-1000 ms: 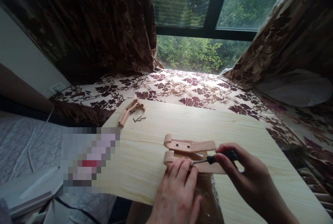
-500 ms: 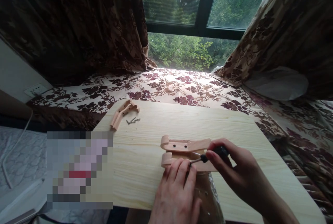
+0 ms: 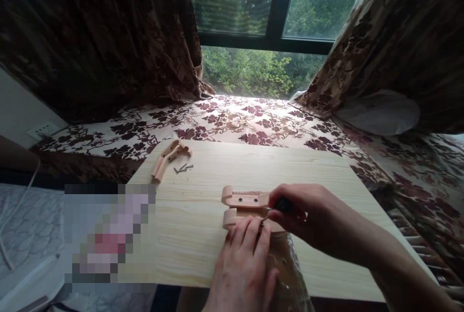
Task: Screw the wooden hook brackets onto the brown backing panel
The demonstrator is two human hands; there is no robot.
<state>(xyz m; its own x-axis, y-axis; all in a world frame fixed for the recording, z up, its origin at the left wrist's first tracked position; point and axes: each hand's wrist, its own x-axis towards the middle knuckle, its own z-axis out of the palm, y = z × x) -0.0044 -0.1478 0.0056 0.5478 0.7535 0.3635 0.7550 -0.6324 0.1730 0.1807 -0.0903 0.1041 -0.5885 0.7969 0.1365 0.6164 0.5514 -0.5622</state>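
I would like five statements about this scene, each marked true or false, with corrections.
1. The right hand holds a black-handled metal screwdriver. True.
2. The brown floral fabric curtains hang closed. False: green foliage shows between them.
3. The left hand rests on the nearer pale wooden hook-shaped bracket. True.
4. The similar bracket beyond it shows two dark round marks. True.
5. The left hand touches the slim grey metal screws. False: the screws lie beside two other wooden brackets.

- Passable: the desk (image 3: 188,234), left of the left hand (image 3: 241,261).
- Far left: loose screws (image 3: 183,169) and paired wooden hooks (image 3: 162,168) obstruct.
- Right hand (image 3: 300,205) with screwdriver (image 3: 282,204) blocks the nearer hooks (image 3: 248,200) from the right.
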